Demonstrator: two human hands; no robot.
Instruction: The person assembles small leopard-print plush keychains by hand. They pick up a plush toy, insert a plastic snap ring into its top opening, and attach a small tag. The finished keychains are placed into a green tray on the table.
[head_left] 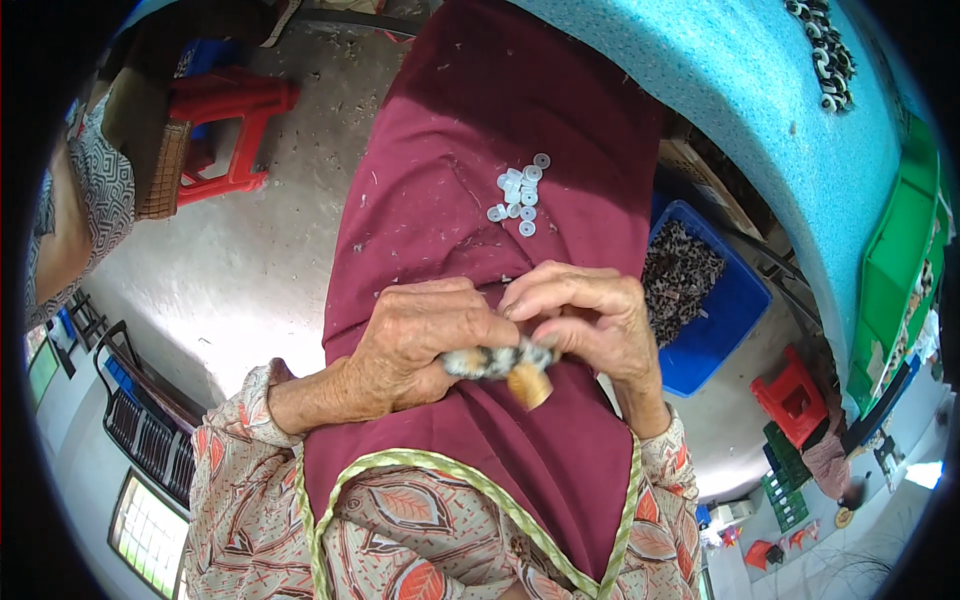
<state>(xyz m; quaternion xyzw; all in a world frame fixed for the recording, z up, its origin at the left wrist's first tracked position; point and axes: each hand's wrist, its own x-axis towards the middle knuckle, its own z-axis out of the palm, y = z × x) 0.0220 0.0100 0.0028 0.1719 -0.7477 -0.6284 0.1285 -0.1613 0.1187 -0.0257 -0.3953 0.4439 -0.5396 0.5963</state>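
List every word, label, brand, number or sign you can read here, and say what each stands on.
No text can be read.
Discs: too small to show any marking.
Mottled piece at the left hand and right hand: blurred.
Apron, blue bin: no lettering visible.
Green boxes: too small.

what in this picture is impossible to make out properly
Head view: speckled item, blurred, partly covered by the left hand and right hand.
Head view: tan piece, too blurred to identify.
Head view: dark pieces in the blue bin, too small to tell apart.
Head view: other person, cut off by the left rim.
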